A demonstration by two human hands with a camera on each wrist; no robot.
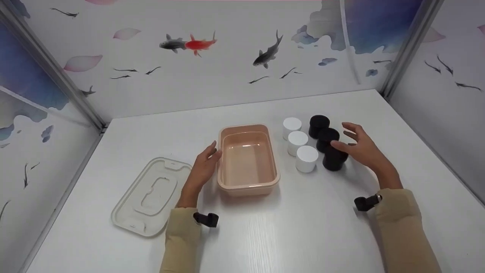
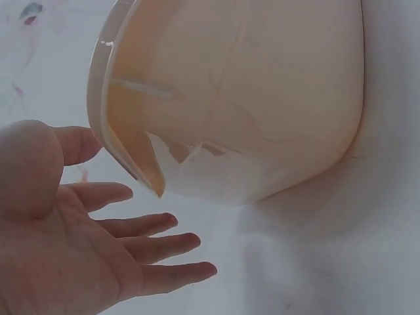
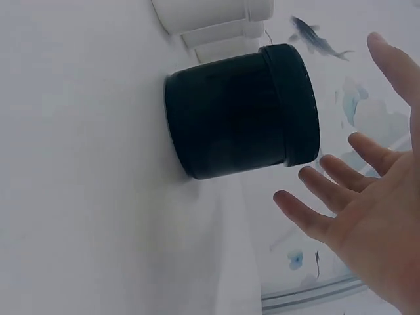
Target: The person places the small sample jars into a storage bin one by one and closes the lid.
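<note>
A pink rectangular plastic container (image 1: pixel 248 186), with nothing inside, stands uncovered near the middle of the table. My left hand (image 1: pixel 204 167) is at its left side, fingers spread and thumb right at the rim; the same hand (image 2: pixel 85 236) shows straight fingers in the left wrist view. My right hand (image 1: pixel 362 148) hovers beside the nearest black jar (image 1: pixel 334 161), fingers apart and holding nothing. In the right wrist view that lidded black jar (image 3: pixel 236 115) stands upright, in front of the spread right hand (image 3: pixel 374 210). Two more black jars (image 1: pixel 319 125) stand behind it in a row.
Three white lidded jars (image 1: pixel 307 159) form a row between the container and the black jars. A pale lid (image 1: pixel 125 208) lies flat on the white table (image 1: pixel 265 235) at left, partly behind the left arm. Printed panels (image 1: pixel 227 87) enclose the back and sides.
</note>
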